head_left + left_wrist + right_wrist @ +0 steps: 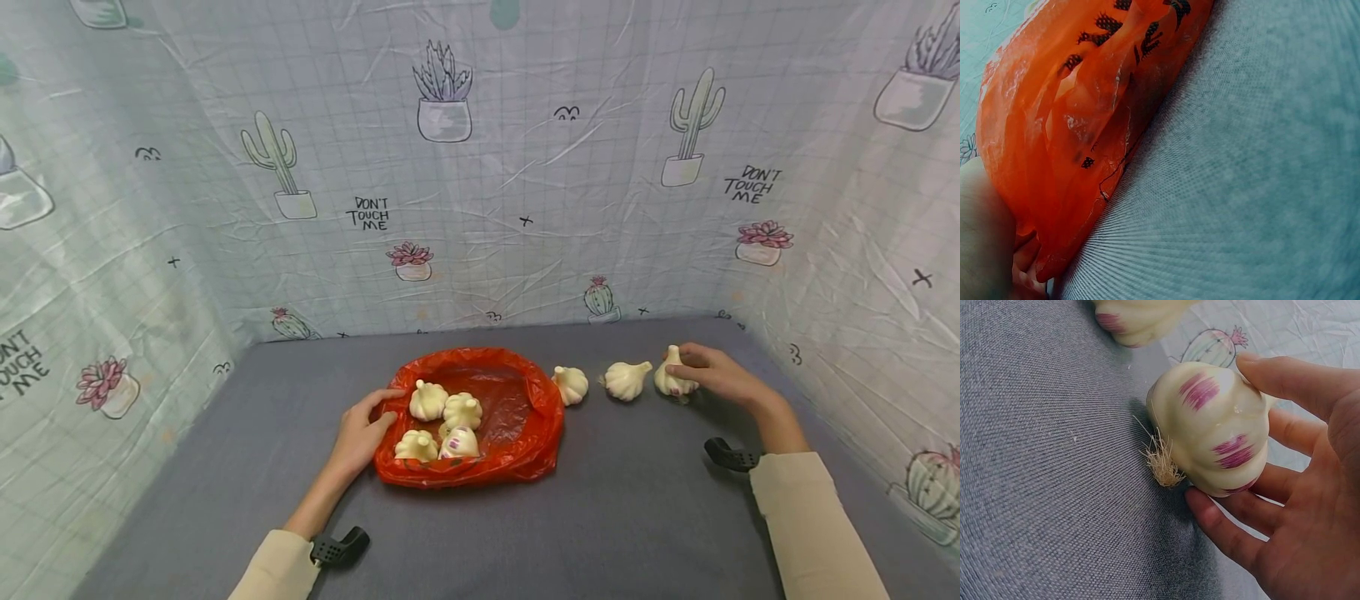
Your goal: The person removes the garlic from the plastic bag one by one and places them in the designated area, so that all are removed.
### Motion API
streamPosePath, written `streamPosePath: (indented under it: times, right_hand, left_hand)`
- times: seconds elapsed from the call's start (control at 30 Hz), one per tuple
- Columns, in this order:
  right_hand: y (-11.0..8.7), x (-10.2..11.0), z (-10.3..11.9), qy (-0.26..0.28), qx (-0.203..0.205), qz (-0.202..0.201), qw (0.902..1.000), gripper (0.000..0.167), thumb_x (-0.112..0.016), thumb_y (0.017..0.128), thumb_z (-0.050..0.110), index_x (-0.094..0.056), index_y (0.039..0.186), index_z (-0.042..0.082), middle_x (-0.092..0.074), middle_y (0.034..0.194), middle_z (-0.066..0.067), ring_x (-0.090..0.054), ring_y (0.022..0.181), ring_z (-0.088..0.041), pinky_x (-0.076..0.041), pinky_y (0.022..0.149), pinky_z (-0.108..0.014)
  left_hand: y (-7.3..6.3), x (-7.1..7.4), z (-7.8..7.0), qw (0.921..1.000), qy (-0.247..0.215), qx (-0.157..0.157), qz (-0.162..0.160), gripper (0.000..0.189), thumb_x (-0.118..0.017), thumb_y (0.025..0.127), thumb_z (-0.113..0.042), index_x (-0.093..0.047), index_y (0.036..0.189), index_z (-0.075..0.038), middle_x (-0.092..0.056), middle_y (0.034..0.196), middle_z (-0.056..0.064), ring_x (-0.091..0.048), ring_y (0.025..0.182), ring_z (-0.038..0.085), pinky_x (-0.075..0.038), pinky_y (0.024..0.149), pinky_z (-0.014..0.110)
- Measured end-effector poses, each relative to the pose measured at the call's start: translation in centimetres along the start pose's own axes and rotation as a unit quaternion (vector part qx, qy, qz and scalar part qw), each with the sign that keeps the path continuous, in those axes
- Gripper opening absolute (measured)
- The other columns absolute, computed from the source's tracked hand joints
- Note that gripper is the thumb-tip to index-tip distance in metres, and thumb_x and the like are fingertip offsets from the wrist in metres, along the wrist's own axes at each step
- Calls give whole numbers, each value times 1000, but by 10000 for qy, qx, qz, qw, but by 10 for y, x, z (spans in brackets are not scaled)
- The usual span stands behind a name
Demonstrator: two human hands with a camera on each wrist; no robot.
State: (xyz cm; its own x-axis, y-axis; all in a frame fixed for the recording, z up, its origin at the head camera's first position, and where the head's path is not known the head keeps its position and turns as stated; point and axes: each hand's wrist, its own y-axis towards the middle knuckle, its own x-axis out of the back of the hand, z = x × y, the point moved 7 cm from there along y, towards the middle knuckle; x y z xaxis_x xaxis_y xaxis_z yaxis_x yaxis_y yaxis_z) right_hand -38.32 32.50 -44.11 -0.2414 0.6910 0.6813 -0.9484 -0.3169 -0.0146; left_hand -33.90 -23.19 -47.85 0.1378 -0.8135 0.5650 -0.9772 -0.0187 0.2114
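Observation:
My left hand grips the left side of a red plastic bag, whose mouth is spread wide. Several garlic bulbs lie inside it. The left wrist view shows the bag's orange-red side with dark printing, partly covering the fingers. At the far right, my right hand holds a garlic bulb between thumb and fingers, stem up in the head view. Close up, that bulb has purple streaks and a tuft of dry roots near the cloth.
Two more garlic bulbs, one by the bag and one in the middle, lie in a row between the bag and my right hand. Grey cloth covers the table. Printed fabric walls stand behind and at both sides.

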Motion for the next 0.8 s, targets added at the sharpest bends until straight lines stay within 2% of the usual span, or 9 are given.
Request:
streamPosePath:
  times: [0.3, 0.53, 0.63, 0.7, 0.8]
  right_hand:
    - [1, -1, -1, -28, -52, 17, 10000, 48, -54, 107, 28, -48, 140, -7, -52, 143, -37, -52, 131, -53, -51, 92, -50]
    - [1, -3, -5, -93, -128, 35, 9999, 48, -54, 107, 29, -48, 141, -6, -48, 147, -37, -46, 135, -56, -49, 93, -53]
    - [1, -4, -6, -110, -120, 18, 9999, 49, -53, 107, 29, -47, 142, -6, -46, 148, -37, -43, 138, -58, -48, 95, -57]
    - [3, -4, -6, -141, -126, -14, 9998, 50, -53, 108, 29, -47, 142, -7, -46, 148, -36, -43, 137, -57, -48, 95, -56]
    - [5, -3, -4, -189, -147, -74, 9997, 51, -51, 108, 31, -47, 143, -6, -50, 144, -32, -51, 128, -49, -49, 91, -50]
  left_hand:
    - [0, 0, 0, 10000, -10, 1, -11, 36, -62, 98, -9, -71, 131, -19, -68, 136, 11, -63, 125, 28, -49, 103, 46]
    - [-2, 0, 1, 10000, 15, -21, 5, 36, -62, 97, -8, -71, 131, -19, -69, 135, 11, -64, 122, 27, -50, 101, 43]
    - [-2, 0, 1, 10000, -1, -15, 39, 36, -61, 98, -8, -70, 131, -18, -67, 137, 11, -62, 127, 28, -49, 103, 45]
    - [-1, -1, 1, 10000, -22, -15, 60, 36, -60, 98, -8, -70, 132, -18, -66, 140, 12, -60, 130, 29, -48, 105, 47]
    - [0, 0, -1, 10000, -39, -25, 76, 37, -60, 99, -8, -69, 133, -18, -65, 142, 12, -58, 134, 30, -46, 108, 49]
